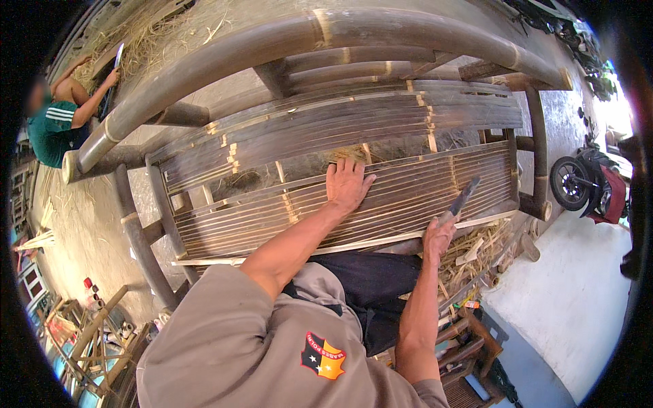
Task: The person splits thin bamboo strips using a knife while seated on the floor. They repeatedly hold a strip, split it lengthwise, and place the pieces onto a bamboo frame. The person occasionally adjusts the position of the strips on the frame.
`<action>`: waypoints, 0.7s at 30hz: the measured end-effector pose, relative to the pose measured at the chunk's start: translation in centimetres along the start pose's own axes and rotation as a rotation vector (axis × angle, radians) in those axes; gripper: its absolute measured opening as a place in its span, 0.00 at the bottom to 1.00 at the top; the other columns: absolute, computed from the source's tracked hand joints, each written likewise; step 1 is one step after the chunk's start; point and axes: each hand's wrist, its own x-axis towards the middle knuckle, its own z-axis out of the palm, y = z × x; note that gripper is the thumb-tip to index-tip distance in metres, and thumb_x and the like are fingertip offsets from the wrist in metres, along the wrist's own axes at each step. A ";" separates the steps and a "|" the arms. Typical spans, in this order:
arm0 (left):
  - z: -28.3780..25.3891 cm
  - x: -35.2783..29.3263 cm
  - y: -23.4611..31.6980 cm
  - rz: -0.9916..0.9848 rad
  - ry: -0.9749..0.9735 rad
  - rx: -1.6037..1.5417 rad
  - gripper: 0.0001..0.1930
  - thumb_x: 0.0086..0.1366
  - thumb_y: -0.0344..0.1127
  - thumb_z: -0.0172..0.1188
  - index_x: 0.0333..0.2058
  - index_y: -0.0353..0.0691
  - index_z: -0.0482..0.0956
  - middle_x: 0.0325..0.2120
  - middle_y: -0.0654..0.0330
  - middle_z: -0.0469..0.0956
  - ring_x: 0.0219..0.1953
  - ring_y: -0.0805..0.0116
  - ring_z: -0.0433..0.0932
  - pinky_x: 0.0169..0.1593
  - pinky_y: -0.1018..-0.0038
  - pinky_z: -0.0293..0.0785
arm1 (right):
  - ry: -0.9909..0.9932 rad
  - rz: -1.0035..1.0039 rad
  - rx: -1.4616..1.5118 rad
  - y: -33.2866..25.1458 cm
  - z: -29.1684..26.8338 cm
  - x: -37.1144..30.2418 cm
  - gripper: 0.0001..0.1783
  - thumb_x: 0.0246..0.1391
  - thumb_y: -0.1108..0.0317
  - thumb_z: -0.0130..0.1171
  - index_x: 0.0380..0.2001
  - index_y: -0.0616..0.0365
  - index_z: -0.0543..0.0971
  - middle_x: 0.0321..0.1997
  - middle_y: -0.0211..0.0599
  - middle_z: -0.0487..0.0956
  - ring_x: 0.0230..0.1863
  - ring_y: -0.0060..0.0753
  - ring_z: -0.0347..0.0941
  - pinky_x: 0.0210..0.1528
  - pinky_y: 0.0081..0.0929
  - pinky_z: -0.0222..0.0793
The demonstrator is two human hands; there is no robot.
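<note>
A dark bamboo bench with a thick round rail fills the middle of the view. Its seat is made of long thin bamboo slats, split by a lengthwise gap where the ground shows through. My left hand lies on the slats at the near side of this gap, fingers stretched out over the edge. In my right hand is a knife with a broad dark blade, tilted up over the right part of the slats. Its handle is mostly hidden in my closed fingers.
Bamboo shavings are heaped below the bench at the right. Another person in a green shirt sits at the far left, holding a blade. A motorbike stands at the right. Bamboo furniture crowds the lower left.
</note>
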 end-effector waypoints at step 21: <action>-2.9 -4.4 -6.9 0.018 0.033 0.020 0.26 0.65 0.58 0.56 0.51 0.44 0.75 0.40 0.53 0.76 0.47 0.53 0.74 0.52 0.55 0.66 | -0.066 -0.045 0.056 1.5 1.2 0.6 0.44 0.60 0.55 0.56 0.67 0.73 0.51 0.56 0.71 0.69 0.54 0.67 0.70 0.55 0.51 0.69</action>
